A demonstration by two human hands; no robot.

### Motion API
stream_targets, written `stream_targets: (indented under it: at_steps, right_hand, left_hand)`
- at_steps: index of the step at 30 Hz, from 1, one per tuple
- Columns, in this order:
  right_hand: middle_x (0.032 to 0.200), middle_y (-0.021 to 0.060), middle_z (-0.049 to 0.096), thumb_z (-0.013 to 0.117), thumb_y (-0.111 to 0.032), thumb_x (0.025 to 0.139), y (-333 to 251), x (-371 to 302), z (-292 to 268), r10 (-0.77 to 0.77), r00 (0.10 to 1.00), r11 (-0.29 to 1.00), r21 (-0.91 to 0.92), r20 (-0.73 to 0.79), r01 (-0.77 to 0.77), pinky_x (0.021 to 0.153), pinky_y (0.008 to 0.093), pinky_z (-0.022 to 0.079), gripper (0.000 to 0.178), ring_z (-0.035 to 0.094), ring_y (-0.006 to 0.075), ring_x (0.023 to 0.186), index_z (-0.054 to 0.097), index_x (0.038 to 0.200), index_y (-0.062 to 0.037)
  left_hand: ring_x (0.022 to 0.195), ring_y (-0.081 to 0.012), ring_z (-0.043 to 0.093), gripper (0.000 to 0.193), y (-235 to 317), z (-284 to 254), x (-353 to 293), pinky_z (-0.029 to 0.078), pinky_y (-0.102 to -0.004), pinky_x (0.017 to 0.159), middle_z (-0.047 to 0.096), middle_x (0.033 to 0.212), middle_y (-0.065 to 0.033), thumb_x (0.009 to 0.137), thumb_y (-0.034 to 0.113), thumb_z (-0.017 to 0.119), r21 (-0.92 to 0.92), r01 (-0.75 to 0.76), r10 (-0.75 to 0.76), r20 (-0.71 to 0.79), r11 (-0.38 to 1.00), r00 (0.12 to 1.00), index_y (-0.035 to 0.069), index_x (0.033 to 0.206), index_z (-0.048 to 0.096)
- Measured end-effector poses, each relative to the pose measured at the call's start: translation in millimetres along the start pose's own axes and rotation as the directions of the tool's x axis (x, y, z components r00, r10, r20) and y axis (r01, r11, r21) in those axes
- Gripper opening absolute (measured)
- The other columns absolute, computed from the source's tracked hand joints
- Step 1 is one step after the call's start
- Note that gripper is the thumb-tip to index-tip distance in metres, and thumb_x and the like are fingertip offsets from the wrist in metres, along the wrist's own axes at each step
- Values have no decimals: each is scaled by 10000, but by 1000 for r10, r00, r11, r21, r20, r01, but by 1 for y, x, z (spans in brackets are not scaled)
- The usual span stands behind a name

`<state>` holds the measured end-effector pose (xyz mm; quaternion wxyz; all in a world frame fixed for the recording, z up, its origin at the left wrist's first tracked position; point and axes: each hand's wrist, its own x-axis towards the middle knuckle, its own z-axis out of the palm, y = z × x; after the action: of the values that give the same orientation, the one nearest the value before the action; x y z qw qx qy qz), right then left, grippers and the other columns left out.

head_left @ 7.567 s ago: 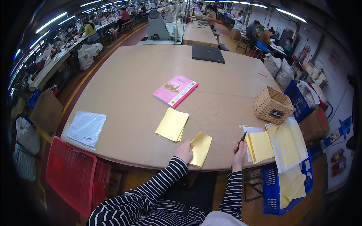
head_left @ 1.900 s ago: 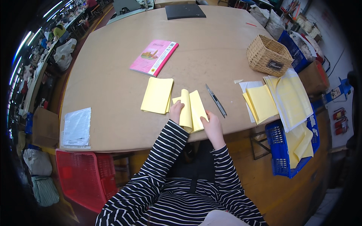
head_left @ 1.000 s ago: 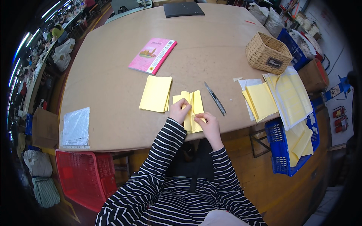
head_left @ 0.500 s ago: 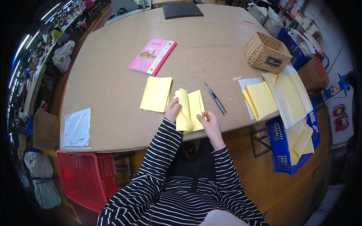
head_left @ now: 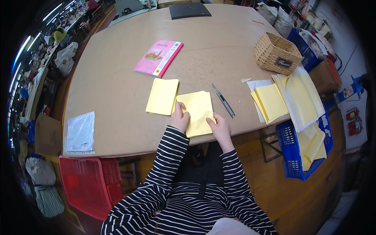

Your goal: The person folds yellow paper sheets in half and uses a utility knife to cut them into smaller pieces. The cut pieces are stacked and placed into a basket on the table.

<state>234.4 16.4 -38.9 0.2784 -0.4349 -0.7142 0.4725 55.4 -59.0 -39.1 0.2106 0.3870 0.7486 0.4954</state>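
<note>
I watch through the left one of two fisheye cameras, worn side by side on the person's head. It looks from above the striped shirt (head_left: 188, 205), steeply down and a little forward. The left hand (head_left: 179, 117) and the right hand (head_left: 220, 129) stand near the middle of my view, rather close, with the yellow sheets (head_left: 198, 111) between them seen from above. Past the hands, I see over the table (head_left: 219, 58) until the black flat board (head_left: 190, 11); far to their left, small ceiling lamps (head_left: 26, 47); far to their right, red fire extinguishers (head_left: 354, 119). Straight edges bend toward the dark rim.
</note>
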Motion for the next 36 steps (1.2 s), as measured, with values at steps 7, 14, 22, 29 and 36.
stream_targets:
  at_steps: [7, 14, 22, 29, 36]
  right_hand:
    - [1296, 129, 574, 570, 21, 916, -23, -19, 0, -132, 955, 837, 486, -267, 252, 1000, 317, 422, 498, 555, 188, 1171, 399, 1383, 16]
    - [1201, 106, 548, 544, -79, 949, -16, -18, -11, -265, 955, 844, 447, -131, 295, 1001, 328, 403, 419, 532, 199, 1128, 402, 1337, -10]
    - [1074, 95, 587, 570, -46, 922, -14, -17, -2, -251, 967, 921, 300, -32, 249, 843, 298, 475, 561, 581, 160, 875, 310, 1418, -1]
    - [1052, 88, 604, 598, -38, 908, -14, -14, -5, -221, 975, 939, 270, -8, 215, 799, 279, 487, 519, 589, 149, 861, 413, 1393, -21]
    - [1092, 139, 613, 649, -38, 841, -16, -20, -34, -568, 714, 816, -392, -409, 425, 911, 383, 465, 400, 590, 285, 1014, 562, 1231, -22]
  left_hand:
    - [1167, -256, 534, 672, 33, 12, -30, 415, -342, 990, 517, 1281, -181, 890, 118, 679, -761, 79, -24, 83, 644, 996, 5, 1428, 291]
    - [1214, -206, 513, 346, 45, 7, -37, 387, -313, 1026, 560, 1261, -112, 986, 107, 505, -482, -231, 349, 170, 845, 922, 9, 1317, 479]
    - [1086, -158, 560, 355, -5, -28, 4, 455, -278, 940, 584, 1200, -109, 984, 88, 499, -287, -192, 135, -204, 939, 970, -43, 1311, 450]
    - [1167, -370, 560, 457, -35, -112, 68, 443, -408, 993, 585, 1243, -243, 897, 146, 544, 458, 167, -61, -237, 873, 970, -27, 1318, 502]
    - [1114, -267, 539, 326, 13, -64, -18, 426, -366, 976, 573, 1193, -172, 943, 73, 524, 148, -263, 301, -384, 953, 873, -18, 1254, 557]
